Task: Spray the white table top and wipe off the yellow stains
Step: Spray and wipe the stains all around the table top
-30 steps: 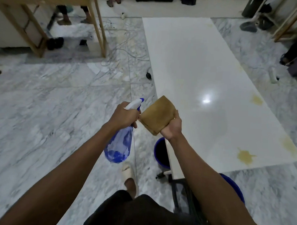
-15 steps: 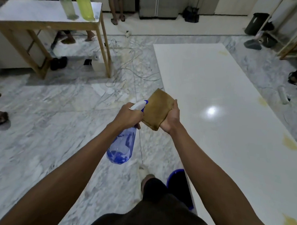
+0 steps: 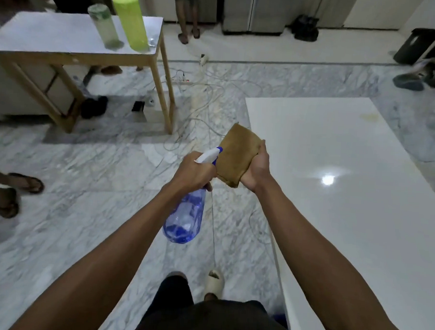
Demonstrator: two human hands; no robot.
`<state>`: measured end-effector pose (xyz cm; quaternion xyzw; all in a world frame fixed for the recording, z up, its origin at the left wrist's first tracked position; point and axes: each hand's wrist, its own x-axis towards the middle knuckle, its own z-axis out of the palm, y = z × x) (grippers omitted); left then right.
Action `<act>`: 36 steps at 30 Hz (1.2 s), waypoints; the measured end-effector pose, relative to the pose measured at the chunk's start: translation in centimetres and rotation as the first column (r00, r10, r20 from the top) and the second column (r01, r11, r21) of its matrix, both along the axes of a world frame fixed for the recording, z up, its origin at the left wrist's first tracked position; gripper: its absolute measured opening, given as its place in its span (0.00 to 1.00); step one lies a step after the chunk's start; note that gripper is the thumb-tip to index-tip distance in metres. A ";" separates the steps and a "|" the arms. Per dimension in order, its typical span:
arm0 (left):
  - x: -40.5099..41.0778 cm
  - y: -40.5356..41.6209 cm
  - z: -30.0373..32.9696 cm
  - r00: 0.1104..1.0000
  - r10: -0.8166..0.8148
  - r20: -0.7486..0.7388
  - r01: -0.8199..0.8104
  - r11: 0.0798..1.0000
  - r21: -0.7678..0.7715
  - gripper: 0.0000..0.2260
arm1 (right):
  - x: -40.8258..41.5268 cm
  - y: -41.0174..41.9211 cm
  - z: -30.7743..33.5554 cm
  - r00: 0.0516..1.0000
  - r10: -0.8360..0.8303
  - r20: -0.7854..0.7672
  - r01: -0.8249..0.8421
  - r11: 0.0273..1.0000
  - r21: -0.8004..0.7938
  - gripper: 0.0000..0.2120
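Brown and folded, the cloth point(image 3: 237, 157) is gripped in the right hand point(image 3: 257, 170), fingers curled over its right edge and the thumb side under its lower end. The left hand point(image 3: 195, 172) is wrapped around the neck of a spray bottle point(image 3: 185, 217), its clear blue body hanging below the fist and its white nozzle point(image 3: 208, 155) pointing up-right, touching or just beside the cloth. Both hands are held in the air over the marble floor point(image 3: 86, 184), just off the left edge of the white worktop point(image 3: 346, 208), near its far left corner. One faint yellow stain point(image 3: 369, 117) shows on the worktop close to its far edge; a bright light reflection sits nearer the middle. Beyond the hands, a wooden-legged side table point(image 3: 55, 35) carries two tall green cylinders point(image 3: 130, 21), and loose cables point(image 3: 201, 101) trail across the floor.
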<state>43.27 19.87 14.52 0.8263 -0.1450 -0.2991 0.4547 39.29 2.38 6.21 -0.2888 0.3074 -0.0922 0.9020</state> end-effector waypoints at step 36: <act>32.5 -25.8 -8.4 0.974 0.085 -0.209 -0.051 0.985 0.163 0.13 | 31.2 -30.3 -6.6 0.771 -0.120 -0.625 -0.350 0.741 -0.573 0.30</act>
